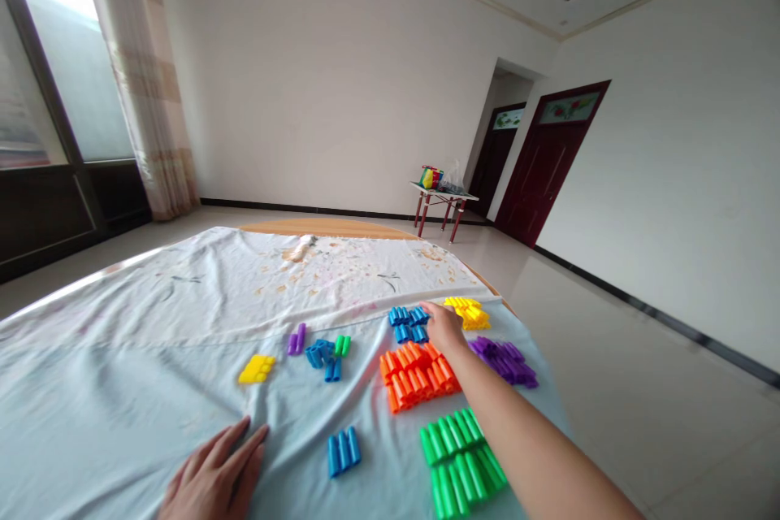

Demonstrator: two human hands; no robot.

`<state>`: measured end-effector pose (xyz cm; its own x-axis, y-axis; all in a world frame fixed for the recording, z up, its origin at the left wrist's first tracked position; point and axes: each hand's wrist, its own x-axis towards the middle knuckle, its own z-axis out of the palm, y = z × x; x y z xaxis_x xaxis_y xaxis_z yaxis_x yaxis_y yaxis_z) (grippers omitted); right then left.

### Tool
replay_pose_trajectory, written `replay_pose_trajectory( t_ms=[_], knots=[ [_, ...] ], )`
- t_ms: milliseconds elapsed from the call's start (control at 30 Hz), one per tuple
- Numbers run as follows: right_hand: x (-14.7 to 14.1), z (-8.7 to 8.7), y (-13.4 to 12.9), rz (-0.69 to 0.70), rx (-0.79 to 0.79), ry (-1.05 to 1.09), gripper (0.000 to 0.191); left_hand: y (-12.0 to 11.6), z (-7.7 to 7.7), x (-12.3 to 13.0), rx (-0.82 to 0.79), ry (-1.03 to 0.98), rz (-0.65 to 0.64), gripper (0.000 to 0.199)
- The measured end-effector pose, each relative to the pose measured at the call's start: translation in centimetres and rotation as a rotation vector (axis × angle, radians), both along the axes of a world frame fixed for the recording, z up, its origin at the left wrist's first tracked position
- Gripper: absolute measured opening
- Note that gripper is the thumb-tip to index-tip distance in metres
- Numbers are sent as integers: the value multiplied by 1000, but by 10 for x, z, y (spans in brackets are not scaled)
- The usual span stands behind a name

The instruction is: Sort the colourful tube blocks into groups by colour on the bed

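My left hand (pixel 214 473) lies flat on the light blue cloth (pixel 140 398), holding nothing, fingers stretched out. My right hand (pixel 444 327) reaches to the far right, its bent fingers at the right end of a cluster of blue plastic tubes (pixel 407 323); the fingertips are partly hidden. Below that wrist lies a stacked block of orange tubes (pixel 414 378). Green tubes (pixel 460 455) lie in rows nearer me, partly behind my forearm. Beyond the forearm are purple tubes (pixel 505 361), and yellow tubes (pixel 469 313) sit behind the hand. Three blue tubes (pixel 344 452) lie side by side between my hands.
Mid-table are a small yellow group (pixel 257 369), purple tubes (pixel 296 339), a loose blue pile (pixel 322 354) and green tubes (pixel 342 346). A crumpled white item (pixel 303 248) rests on the floral cloth. A small side table (pixel 444 193) with bags stands by the far wall.
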<state>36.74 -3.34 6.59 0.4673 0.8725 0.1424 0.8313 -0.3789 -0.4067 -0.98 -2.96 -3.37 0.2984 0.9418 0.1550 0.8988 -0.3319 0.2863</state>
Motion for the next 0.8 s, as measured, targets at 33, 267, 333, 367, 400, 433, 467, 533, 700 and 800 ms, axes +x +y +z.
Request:
replay_pose_trajectory(
  t_ms=[33, 267, 333, 367, 400, 433, 467, 533, 700, 800],
  knots=[
    [-15, 5, -7, 58, 32, 3, 50, -3, 5, 1, -6, -4, -1, 41],
    [-118, 3, -67, 727, 15, 249, 43, -14, 22, 8, 4, -6, -6, 42],
    [-129, -9, -74, 789, -36, 208, 51, -15, 22, 9, 10, -4, -2, 42],
    [-132, -16, -74, 803, -58, 175, 55, -15, 22, 9, 12, -3, -3, 42],
    [-133, -23, -74, 804, -76, 145, 57, -15, 22, 9, 13, -3, -6, 42],
    [-134, -30, -74, 795, -91, 120, 58, -15, 23, 9, 13, -5, -9, 42],
    [-135, -37, -73, 781, -101, 105, 57, -15, 23, 9, 9, -7, -13, 43],
    [-134, -45, -72, 760, -98, 99, 52, -15, 24, 8, -3, -6, -20, 43],
    [-116, -29, -72, 735, 97, 214, 51, -10, 19, 5, 0, 23, -24, 43],
    [-82, -2, -64, 619, 246, 233, 52, -6, 10, 3, 19, 36, -26, 43]
  ],
)
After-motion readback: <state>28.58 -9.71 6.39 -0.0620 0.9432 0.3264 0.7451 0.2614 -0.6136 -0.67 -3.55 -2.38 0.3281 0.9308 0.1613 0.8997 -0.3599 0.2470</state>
